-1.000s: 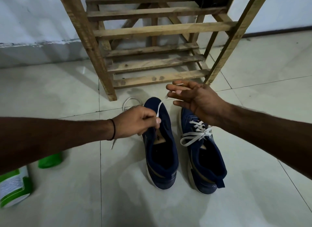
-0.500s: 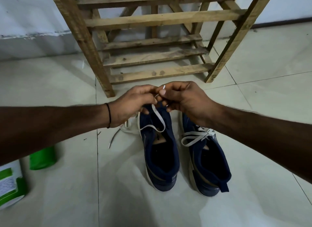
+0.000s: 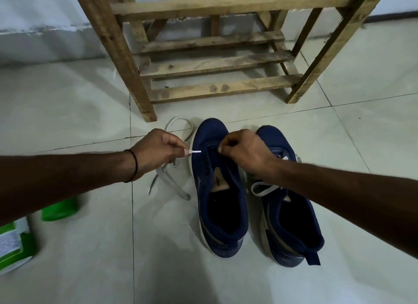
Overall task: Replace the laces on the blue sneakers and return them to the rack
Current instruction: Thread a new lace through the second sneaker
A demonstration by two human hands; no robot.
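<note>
Two blue sneakers (image 3: 220, 197) (image 3: 291, 215), two hands (image 3: 156, 147) (image 3: 246, 152), one wooden rack (image 3: 224, 88), two white laces (image 3: 174, 168) (image 3: 262, 188), two green containers (image 3: 60, 209) (image 3: 13, 242)

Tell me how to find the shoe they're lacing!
Find the wooden rack; two blue sneakers sit on the floor before it. Pick the left sneaker, beside the loose lace. Unlike the right sneaker, its tongue shows no laces.

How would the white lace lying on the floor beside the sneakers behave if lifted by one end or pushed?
Probably floppy: the lace lies in loose loops and curves on the tiled floor. Likely very light, being a thin, flat strip. Pushed, it would probably slide and bunch rather than roll, as it lies flat.
</note>
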